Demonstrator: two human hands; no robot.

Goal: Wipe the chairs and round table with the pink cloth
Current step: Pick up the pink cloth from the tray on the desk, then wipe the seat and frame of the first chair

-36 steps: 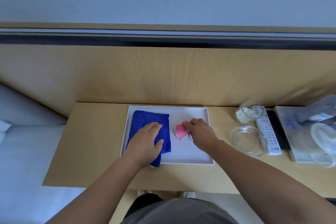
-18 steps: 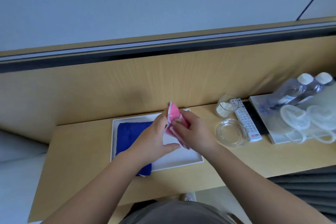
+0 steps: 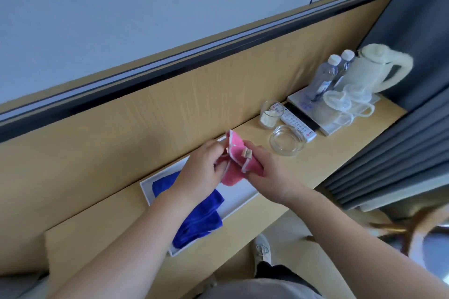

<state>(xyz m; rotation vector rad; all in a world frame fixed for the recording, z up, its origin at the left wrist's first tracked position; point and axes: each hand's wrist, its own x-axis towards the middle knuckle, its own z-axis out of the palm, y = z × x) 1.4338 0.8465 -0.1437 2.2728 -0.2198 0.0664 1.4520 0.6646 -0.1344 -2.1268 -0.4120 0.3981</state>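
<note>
Held in the air between both hands: pink cloth (image 3: 239,162), over the right half of the tray (image 3: 239,195), clear of the counter (image 3: 340,143). Left hand (image 3: 201,172) on its left side, fingers (image 3: 216,147) curled and pinching the white-trimmed edge near the top corner. Right hand (image 3: 269,172) on its right side, fingers (image 3: 255,153) closed round the thicker, bunched lower part. Contact on both sides, no gap.

Folded and crumpled, not spread. Long axis, as far as can be judged, crosswise to the counter: upper corner toward the back edge and the wall panel, lower fold toward the front edge and the body. Small tan tag on the face turned upward.

Below and to the left, in the tray's left half: blue cloth (image 3: 194,216). Further right along the counter, well apart from the pink cloth: ashtray (image 3: 288,139) and remote (image 3: 297,124).

No round table in view. Past the counter's right end, low down: a blurred wooden shape (image 3: 388,228), possibly a chair, too smeared to tell.

Judging from that: likely onward to the right, with the right hand the nearer one to carry and most of the cloth already in it. Probably needs opening or refolding into a flat pad first, left fingers drawing the top corner away from the right. Wiping not yet begun.
</note>
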